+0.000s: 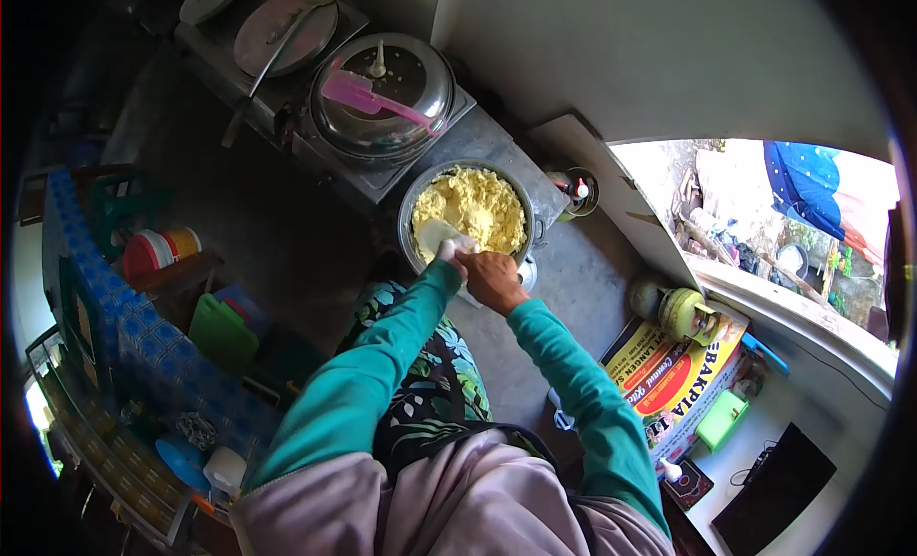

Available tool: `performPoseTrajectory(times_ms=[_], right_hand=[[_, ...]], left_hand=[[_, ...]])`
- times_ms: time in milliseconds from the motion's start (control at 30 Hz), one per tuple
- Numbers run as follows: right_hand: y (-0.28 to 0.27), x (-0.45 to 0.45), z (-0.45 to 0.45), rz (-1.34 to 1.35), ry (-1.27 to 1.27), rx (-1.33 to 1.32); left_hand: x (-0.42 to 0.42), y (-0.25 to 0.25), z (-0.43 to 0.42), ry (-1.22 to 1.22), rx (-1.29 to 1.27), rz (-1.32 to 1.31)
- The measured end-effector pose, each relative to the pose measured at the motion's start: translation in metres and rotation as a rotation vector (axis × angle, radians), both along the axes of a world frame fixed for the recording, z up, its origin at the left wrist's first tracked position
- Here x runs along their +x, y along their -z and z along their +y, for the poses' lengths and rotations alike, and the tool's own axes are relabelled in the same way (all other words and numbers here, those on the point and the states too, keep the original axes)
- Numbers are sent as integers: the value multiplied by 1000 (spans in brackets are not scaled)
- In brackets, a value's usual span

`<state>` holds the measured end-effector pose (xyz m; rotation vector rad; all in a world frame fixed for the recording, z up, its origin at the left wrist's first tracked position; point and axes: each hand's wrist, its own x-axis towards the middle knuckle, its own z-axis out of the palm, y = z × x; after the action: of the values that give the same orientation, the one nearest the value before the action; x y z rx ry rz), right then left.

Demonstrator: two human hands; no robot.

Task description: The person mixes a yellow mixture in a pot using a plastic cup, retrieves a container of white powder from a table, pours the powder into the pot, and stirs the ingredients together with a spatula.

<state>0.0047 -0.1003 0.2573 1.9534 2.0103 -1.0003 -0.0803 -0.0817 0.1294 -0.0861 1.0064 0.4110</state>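
A dark metal pan [409, 233] holds a lumpy yellow mass [478, 198] and rests on the grey counter. At the pan's near edge, my left hand [458, 247] appears whitish, perhaps gloved or coated, and is closed around a pale, cup-like or scoop-like tool [437, 235] over the yellow mass. My right hand [494, 279] is beside it, its fingers bent and meeting the left hand. What those right fingers grip is hidden.
Behind the pan, a large lidded pot [382, 126] on the stove carries a pink spatula [355, 93]. A long-handled ladle [277, 54] lies farther left. Right of the counter stand a yellow-green gas cylinder [683, 315] and a green container [723, 420].
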Motion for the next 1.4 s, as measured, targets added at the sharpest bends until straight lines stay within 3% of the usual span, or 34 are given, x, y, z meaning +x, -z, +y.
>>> performPoseTrajectory(times_ms=[133,200,267,333,400,500,533,567,600,633,700,767,800,867,967,1000,1067,1100,1133,1200,1300,1400], right_hand=[[52,-20,19,-205,-151,202],[64,-19,15,-107,70,130],[80,-33,-6,-23,386,-119],[86,-63,-34,129,717,-44],[91,-83,-47,207,868,2],[89,-28,-50,199,565,23],[45,-6,-32,27,368,1],[-3,9,-20,-6,226,15],[-34,20,-13,10,87,-49],[-40,24,-19,-54,-5,24],[-32,23,-21,-123,-97,90],[18,9,-27,-210,-63,75],[46,6,-34,-150,-28,379],[54,-6,-15,-53,171,77],[46,-17,-14,18,519,-75],[66,-26,-39,74,655,63],[77,-43,-69,231,875,-54],[97,-50,-90,258,937,104],[80,-43,-85,255,949,110],[32,-8,-72,193,709,-190],[-55,25,-54,-80,122,13],[-42,29,-48,-165,45,123]], left_hand=[[-12,28,35,153,16,-97],[-7,60,50,463,99,0],[-4,76,53,709,141,93],[-14,84,45,828,150,154],[-20,87,36,854,137,208],[-7,80,17,598,24,148],[0,73,9,428,-46,76],[5,40,1,342,-56,60],[19,-23,-12,33,-67,113],[29,-43,-16,-73,-56,61],[34,-39,-16,-92,-48,-24],[29,-14,-6,27,-42,-75],[26,7,6,154,-22,-86],[22,44,28,471,81,-30],[21,66,35,919,180,134],[18,68,28,990,190,167],[10,68,11,1030,177,218],[10,64,2,1002,155,235],[11,53,-2,949,133,241],[18,16,-15,726,64,202],[32,-49,-23,416,11,49],[48,-55,-22,265,4,-114]])
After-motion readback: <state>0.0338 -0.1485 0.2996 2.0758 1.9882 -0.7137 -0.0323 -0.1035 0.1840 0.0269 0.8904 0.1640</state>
